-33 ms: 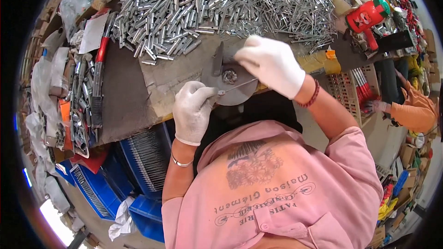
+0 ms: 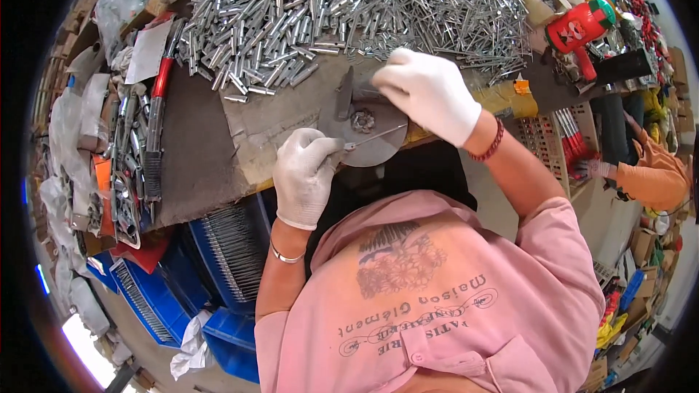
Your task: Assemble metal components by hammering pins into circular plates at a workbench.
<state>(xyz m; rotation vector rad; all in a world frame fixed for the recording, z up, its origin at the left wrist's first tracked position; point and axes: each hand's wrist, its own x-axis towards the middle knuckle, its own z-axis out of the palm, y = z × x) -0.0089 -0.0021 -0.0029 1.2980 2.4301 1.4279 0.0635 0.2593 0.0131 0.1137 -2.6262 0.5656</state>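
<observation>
My left hand (image 2: pixel 304 178), in a white glove, pinches one end of a thin metal rod (image 2: pixel 380 134). This rod slants up to the right over the near part of a round grey disc (image 2: pixel 382 154) at the bench edge. My right hand (image 2: pixel 431 94), also gloved, hovers above and right of the rod, apart from it. Its fingers are curled together, and what they hold, if anything, is hidden. Small metal pieces (image 2: pixel 362 121) are clustered at the disc's middle. Beside them a dark metal upright (image 2: pixel 344 94) stands on the far left of the disc.
A wide heap of shiny metal tubes and rods (image 2: pixel 291 22) covers the far bench. Tools (image 2: pixel 154 116) lie at left, with blue bins (image 2: pixel 233 255) below. A red bottle (image 2: pixel 580 27) lies at far right. Another person's orange sleeve (image 2: pixel 653 180) shows beyond a crate (image 2: pixel 539 138).
My right hand has lifted slightly up and away, leaving the rod's right end in plain sight. My left hand and the rod have stayed put.
</observation>
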